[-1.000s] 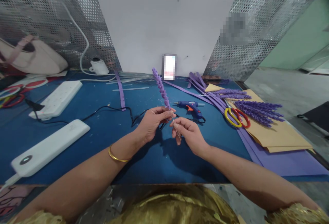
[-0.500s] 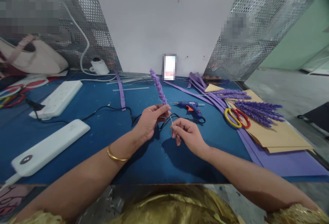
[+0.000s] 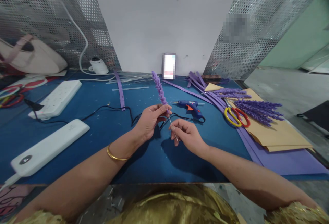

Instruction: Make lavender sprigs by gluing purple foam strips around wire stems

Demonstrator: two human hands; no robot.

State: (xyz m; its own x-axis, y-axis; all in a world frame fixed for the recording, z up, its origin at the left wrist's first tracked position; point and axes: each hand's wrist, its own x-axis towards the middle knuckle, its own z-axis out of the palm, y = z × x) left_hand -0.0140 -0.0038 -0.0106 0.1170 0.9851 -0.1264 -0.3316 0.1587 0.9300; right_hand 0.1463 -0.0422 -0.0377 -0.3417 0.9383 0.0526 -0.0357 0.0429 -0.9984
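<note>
A purple paper lavender stem (image 3: 159,87) is held up over the middle of the table, its flower spike leaning away to the left. My left hand (image 3: 151,119) is closed on the lower end of the spike. Lower down, the fingers of my right hand (image 3: 186,133) pinch the thin wire stalk. Just beyond my hands lies a blue glue gun (image 3: 189,106) with an orange trigger, its nozzle pointing left. A fringed purple strip (image 3: 119,92) lies on the table to the left of the spike.
Finished lavender stems (image 3: 258,111) and red-and-yellow scissors (image 3: 236,117) lie on brown paper (image 3: 280,136) at the right, beside purple strips (image 3: 213,99). Leftward are a power strip (image 3: 58,99), a long white device (image 3: 51,147) and a black cord. A phone (image 3: 169,67) leans against a white board (image 3: 164,25).
Very little differs. The lavender spike has turned slightly and my right hand has shifted a little to the left along the stalk. Both hands keep hold of it.
</note>
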